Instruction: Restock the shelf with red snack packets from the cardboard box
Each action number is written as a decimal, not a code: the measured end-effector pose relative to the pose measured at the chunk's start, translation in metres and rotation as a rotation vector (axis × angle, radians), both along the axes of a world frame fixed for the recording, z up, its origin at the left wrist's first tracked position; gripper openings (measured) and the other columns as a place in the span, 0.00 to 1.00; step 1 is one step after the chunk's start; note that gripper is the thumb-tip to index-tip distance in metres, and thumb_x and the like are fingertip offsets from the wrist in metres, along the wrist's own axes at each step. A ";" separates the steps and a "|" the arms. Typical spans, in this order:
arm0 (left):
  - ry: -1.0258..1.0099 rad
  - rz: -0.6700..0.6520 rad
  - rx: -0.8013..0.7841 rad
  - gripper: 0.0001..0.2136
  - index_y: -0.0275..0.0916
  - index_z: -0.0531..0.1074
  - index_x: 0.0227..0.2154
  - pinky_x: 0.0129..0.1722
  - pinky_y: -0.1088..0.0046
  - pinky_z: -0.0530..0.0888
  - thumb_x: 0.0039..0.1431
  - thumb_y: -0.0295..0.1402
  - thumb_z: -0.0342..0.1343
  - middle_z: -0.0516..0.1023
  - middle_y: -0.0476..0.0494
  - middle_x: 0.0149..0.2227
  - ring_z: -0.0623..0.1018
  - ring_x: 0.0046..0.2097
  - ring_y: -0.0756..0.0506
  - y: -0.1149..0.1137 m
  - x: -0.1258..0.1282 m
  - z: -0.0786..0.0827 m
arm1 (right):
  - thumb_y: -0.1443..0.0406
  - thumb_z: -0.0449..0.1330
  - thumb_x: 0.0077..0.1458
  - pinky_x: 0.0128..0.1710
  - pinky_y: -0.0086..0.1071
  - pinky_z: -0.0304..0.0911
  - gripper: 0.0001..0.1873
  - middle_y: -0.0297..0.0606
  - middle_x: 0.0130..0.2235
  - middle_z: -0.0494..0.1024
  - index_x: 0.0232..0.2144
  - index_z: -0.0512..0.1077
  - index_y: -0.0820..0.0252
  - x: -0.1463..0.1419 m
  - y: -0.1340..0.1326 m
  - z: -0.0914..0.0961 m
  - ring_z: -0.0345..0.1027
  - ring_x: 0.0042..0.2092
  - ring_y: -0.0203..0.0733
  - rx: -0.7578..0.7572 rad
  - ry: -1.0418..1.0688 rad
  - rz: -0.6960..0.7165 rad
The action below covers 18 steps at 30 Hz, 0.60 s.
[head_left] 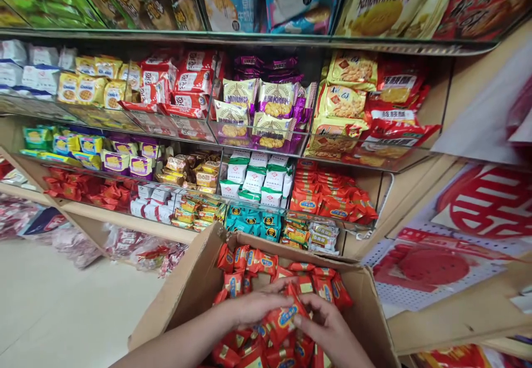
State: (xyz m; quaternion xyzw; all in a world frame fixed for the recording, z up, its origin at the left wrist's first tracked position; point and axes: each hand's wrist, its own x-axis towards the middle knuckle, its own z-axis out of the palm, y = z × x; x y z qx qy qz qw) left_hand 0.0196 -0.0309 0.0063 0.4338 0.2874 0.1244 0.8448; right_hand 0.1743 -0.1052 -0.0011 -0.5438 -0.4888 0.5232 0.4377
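Both my hands are inside an open cardboard box [183,287] filled with small red snack packets [233,285]. One red snack packet [282,323], with a blue and yellow oval label, sits tilted up between them. My left hand [257,306] has its fingers closed around the packet's left and upper side. From the right, my right hand [328,323] grips it, thumb on the front face and the fingers curled behind. Parts of the fingers on both hands are hidden by the packet. More red packets lie below and behind my hands.
Shelves with clear bins stand ahead, holding wrapped biscuits. Just behind the box is a bin of similar red packets [328,196], beside green-and-white packets [254,178]. Bagged red decorations [424,262] hang at right. Plastic-bagged goods [141,246] lie under the shelf on the left.
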 end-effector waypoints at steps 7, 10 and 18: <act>-0.106 0.046 0.017 0.25 0.39 0.63 0.47 0.27 0.77 0.65 0.54 0.53 0.43 0.75 0.40 0.37 0.76 0.33 0.47 0.018 -0.003 -0.005 | 0.56 0.62 0.42 0.37 0.31 0.63 0.18 0.37 0.34 0.74 0.34 0.67 0.60 0.064 0.030 0.074 0.68 0.35 0.39 0.240 -0.108 -0.375; -0.076 0.083 0.036 0.24 0.38 0.64 0.43 0.27 0.77 0.64 0.53 0.52 0.45 0.74 0.40 0.37 0.75 0.33 0.48 0.018 -0.003 -0.006 | 0.53 0.63 0.37 0.35 0.34 0.63 0.22 0.37 0.32 0.73 0.33 0.65 0.60 0.095 0.076 0.096 0.67 0.33 0.40 0.464 -0.270 -0.606; 0.154 -0.131 0.227 0.23 0.40 0.68 0.37 0.26 0.77 0.60 0.44 0.54 0.53 0.73 0.46 0.33 0.71 0.28 0.51 0.001 -0.004 -0.009 | 0.57 0.56 0.46 0.39 0.39 0.63 0.18 0.45 0.38 0.75 0.37 0.67 0.62 0.107 0.191 0.114 0.69 0.38 0.47 0.529 -0.717 -0.636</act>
